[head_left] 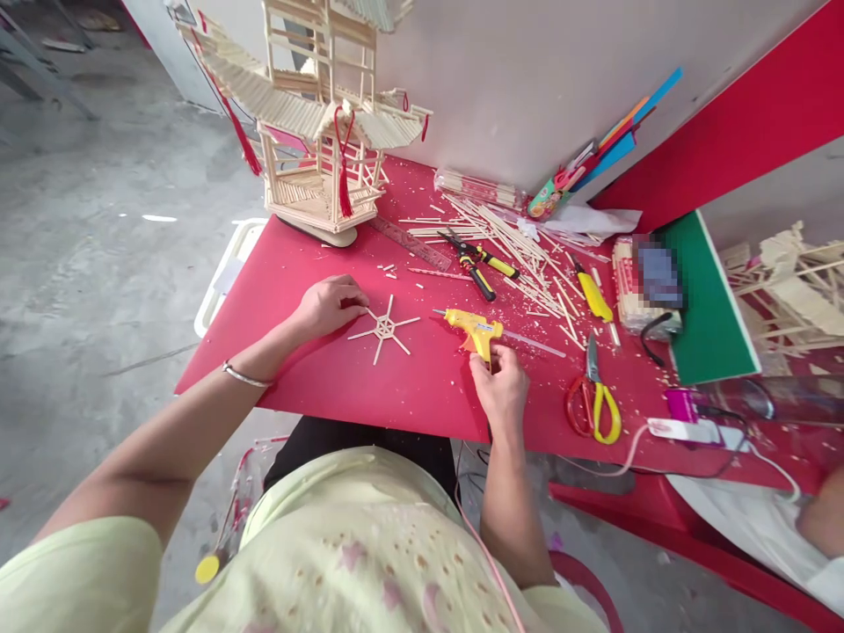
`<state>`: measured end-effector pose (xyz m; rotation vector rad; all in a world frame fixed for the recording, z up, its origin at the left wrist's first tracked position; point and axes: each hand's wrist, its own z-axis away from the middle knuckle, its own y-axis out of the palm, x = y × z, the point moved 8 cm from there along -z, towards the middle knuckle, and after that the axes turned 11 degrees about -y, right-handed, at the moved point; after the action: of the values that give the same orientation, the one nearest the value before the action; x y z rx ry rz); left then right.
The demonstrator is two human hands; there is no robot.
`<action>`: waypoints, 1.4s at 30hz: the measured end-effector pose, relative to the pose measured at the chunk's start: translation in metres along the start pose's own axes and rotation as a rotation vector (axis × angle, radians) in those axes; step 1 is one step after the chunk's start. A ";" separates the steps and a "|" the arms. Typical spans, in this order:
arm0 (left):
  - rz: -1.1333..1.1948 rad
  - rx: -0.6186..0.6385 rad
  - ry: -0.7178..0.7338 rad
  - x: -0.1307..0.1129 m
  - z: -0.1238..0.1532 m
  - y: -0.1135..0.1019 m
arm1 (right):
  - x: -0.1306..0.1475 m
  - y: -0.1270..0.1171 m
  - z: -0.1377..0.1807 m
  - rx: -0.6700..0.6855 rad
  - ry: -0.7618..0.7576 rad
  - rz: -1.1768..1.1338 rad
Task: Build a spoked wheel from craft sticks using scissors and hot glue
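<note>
Left hand [330,306] pinches one spoke tip of the stick star [384,328], mid-frame on the red desk [415,400]. Right hand [502,387] grips the glue gun [476,327] by its handle. Star: hub ring and six spokes in place; spoke tips unlinked. Right of centre, loose sticks [506,236] lie unjoined. Upper left, stick pavilion [323,193] stands, roofed and tasselled.

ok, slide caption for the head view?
Left hand at a six-armed stick frame, right hand holding a yellow glue gun by a red table.
</note>
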<state>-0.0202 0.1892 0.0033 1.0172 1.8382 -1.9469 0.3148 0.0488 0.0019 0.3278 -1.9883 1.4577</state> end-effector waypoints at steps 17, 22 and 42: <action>-0.301 -0.076 -0.135 -0.019 -0.098 0.009 | -0.016 0.009 0.001 -0.027 0.034 -0.275; -0.477 0.017 -0.117 -0.029 -0.106 0.016 | -0.015 0.010 0.002 -0.082 0.009 -0.232; 0.201 0.345 -0.387 -0.011 -0.003 0.018 | 0.024 -0.003 0.015 -0.045 -0.254 0.461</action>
<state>-0.0001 0.1859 -0.0027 0.8019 1.1788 -2.1901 0.2925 0.0382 0.0165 0.0307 -2.4117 1.7128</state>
